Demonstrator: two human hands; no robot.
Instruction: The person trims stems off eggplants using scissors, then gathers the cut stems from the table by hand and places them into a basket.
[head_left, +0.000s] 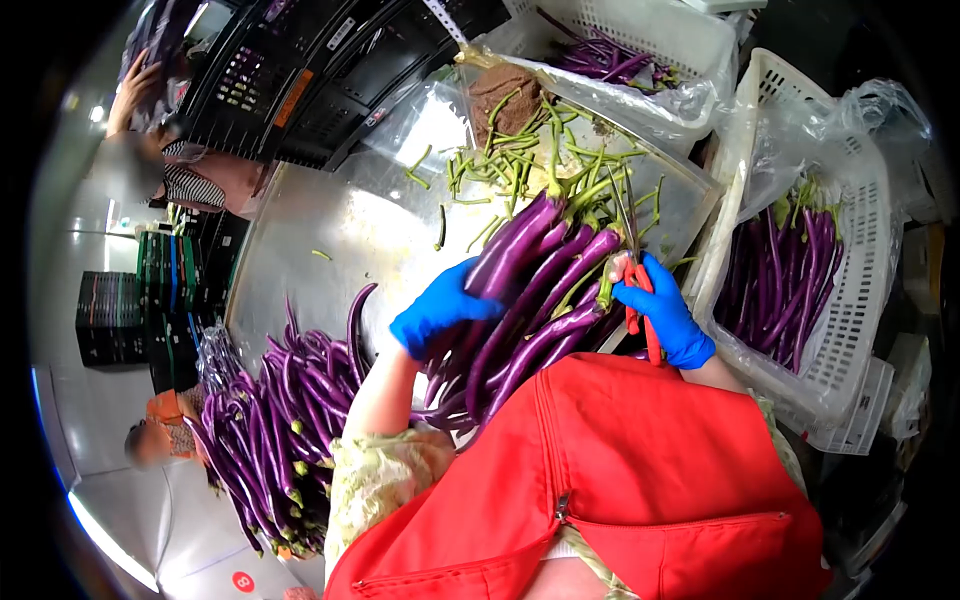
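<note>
In a blue glove, my left hand (447, 308) is wrapped round the left side of a bunch of long purple eggplants (530, 270). Their green stem ends point away from me, towards the cut stems (510, 165) strewn over the metal table (335, 215). My right hand (665, 310), also gloved in blue, grips red-handled scissors (641, 312) at the right edge of the bunch. The scissor blades reach up beside the stems. Some of my right fingertips are bare where the glove looks torn.
A large eggplant pile (285, 420) lies at the left. White crates (860, 240) with eggplants stand at the right and back. A brown cloth (503, 98) sits at the table's far end. Black crates (290, 80) and two people (215, 180) are at the left.
</note>
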